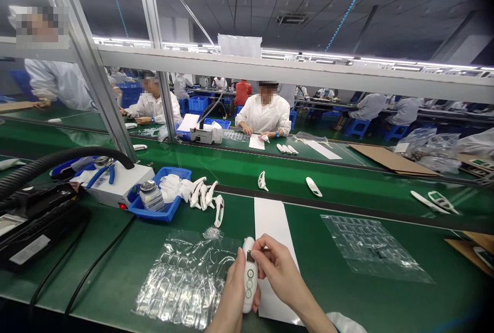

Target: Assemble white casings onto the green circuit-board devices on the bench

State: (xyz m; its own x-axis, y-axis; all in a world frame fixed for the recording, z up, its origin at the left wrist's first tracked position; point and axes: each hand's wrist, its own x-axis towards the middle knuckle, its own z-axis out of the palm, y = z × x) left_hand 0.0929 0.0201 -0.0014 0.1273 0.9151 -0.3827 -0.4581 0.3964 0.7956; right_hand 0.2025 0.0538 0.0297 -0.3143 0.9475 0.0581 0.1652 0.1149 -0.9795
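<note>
A white handheld device (250, 284) with round buttons and a small dark window stands nearly upright at the bottom centre. My left hand (232, 289) is closed round its left side and lower part. My right hand (276, 266) has thumb and forefinger pinched at the dark window near its top; anything between those fingertips is too small to tell. Beneath the hands lies a long white sheet (272, 220). To the left is a clear plastic sheet of small pieces (181, 286), and a similar clear sheet (370, 245) lies to the right.
Blue tray (165, 214) with a jar and white cloths stands left, beside white casings (219, 210) and a grey box (123, 183). A black hose (69, 155) arches at far left. White parts (314, 187) lie on the green belt. People sit across the line.
</note>
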